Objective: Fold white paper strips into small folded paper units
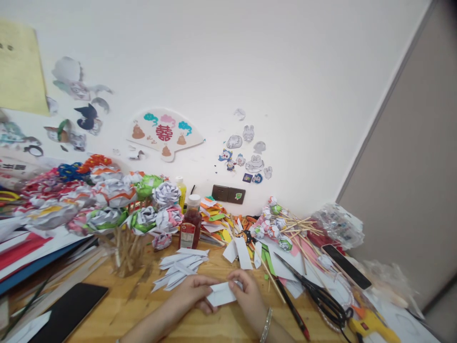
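Between my two hands is a small white piece of paper (222, 294), held low over the front of the wooden table. My left hand (196, 291) pinches its left end, thumb on top and fingers beneath. At the other end, my right hand (246, 288) grips the paper with thumb and curled fingers. Just beyond my left hand lies a pile of white paper strips (182, 267). A few more white paper pieces (243, 253) rest beyond my right hand. A dark pencil-like stick (292, 307) and a thin wooden stick (272, 278) lie right of my right hand.
Black scissors (317, 295), a yellow glue gun (371, 326) and a phone (346, 267) lie at the right. Paper flowers (114, 193) stand in a clear container at the left, near a dark flat tablet-like slab (69, 312). A red-brown bottle (190, 224) stands behind the strips.
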{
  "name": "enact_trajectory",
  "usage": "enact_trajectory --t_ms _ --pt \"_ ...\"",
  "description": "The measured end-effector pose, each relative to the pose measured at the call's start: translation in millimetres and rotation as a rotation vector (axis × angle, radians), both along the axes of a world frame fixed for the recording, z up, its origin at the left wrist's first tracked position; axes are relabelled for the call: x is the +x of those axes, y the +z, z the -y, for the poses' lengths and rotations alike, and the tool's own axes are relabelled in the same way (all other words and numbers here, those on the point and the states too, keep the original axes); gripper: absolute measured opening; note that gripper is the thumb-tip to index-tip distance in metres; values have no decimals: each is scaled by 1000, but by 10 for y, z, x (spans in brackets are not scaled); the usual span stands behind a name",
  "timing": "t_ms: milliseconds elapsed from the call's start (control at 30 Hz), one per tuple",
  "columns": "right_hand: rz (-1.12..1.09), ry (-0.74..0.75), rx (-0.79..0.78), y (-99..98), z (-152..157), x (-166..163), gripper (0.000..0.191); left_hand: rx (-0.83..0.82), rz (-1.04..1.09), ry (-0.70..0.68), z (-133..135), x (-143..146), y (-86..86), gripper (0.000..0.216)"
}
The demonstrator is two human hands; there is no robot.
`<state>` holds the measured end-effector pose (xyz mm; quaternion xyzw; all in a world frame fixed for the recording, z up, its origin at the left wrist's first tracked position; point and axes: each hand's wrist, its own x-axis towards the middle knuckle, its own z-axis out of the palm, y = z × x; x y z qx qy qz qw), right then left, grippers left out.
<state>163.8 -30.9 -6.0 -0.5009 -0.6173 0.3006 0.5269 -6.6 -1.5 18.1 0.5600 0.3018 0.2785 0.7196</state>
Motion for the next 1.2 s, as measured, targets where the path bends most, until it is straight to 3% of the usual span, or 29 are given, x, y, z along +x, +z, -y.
enact_trajectory --t_ms 333,633,933,1200 --pt "98 -31 8 57 52 -34 9 95 -47 -8 63 15 72 25" --pt "157 11 14 68 78 -34 10 164 -95 21 9 45 -158 34" --pt "175 -22 9 48 57 -20 10 134 -106 20 47 42 -78 37" --pt "67 -7 -29 9 19 4 9 74 -66 4 39 7 -47 39"
